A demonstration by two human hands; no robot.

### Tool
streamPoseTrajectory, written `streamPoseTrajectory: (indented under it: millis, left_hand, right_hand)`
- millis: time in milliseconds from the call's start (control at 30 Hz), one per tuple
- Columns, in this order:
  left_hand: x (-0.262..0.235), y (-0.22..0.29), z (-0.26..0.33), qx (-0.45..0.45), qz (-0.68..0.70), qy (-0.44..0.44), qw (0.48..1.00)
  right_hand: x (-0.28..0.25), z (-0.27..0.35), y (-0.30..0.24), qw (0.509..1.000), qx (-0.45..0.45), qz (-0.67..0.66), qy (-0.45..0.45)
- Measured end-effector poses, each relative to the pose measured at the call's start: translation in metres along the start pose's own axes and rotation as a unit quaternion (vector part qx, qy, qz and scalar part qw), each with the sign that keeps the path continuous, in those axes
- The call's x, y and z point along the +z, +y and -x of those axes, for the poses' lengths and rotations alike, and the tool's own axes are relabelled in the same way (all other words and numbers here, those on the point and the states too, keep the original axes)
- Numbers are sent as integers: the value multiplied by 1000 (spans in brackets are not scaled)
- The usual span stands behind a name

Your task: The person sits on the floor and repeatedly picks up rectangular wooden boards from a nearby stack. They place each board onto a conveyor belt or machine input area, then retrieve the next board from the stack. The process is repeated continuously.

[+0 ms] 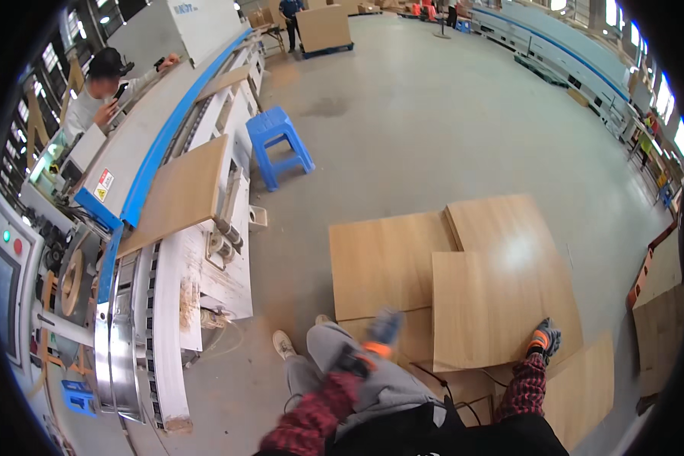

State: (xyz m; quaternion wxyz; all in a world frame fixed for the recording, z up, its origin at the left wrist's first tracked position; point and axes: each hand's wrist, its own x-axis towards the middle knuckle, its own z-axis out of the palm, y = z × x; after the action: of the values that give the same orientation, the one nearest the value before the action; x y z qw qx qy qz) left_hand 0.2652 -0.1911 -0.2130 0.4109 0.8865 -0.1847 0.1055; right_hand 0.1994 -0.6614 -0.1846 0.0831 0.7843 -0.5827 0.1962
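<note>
Wood panels (501,296) lie stacked in front of you on the smooth grey concrete floor (433,129): flat, square-cut boards with a pale tan wood-grain face, the topmost catching a soft glare near its far corner. In the head view, your right hand (543,340), in a grey-and-orange work glove above a red plaid sleeve, sits at the near edge of the top board, fingers curled over that edge and grasping it. Your left hand (380,334), gloved the same way, is blurred over the near left part of the stack, close above a lower board; you cannot tell whether its fingers are clenched or released. More boards of the same veneer fan out to the lower right, overlapping each other. To your left runs a long white machine (167,304) with a blue rail and metal rollers, dusted with sawdust, and another panel (178,194) of the same wood rests flat on its bed. A blue plastic stool (279,144) stands on the floor just beside the machine, well apart from the stack. At the far left another person (99,91) in a dark cap leans on the machine's far side.
</note>
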Motion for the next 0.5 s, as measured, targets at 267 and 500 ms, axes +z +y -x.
streamPoseTrajectory:
  millis: [267, 500]
  left_hand:
    - [86, 44, -26, -309, 125, -272, 903]
    - [-11, 24, -43, -223, 273, -259, 899]
  right_hand:
    - [-8, -8, 12, 993, 20, -55, -103]
    - [-59, 15, -49, 943, -19, -101, -317]
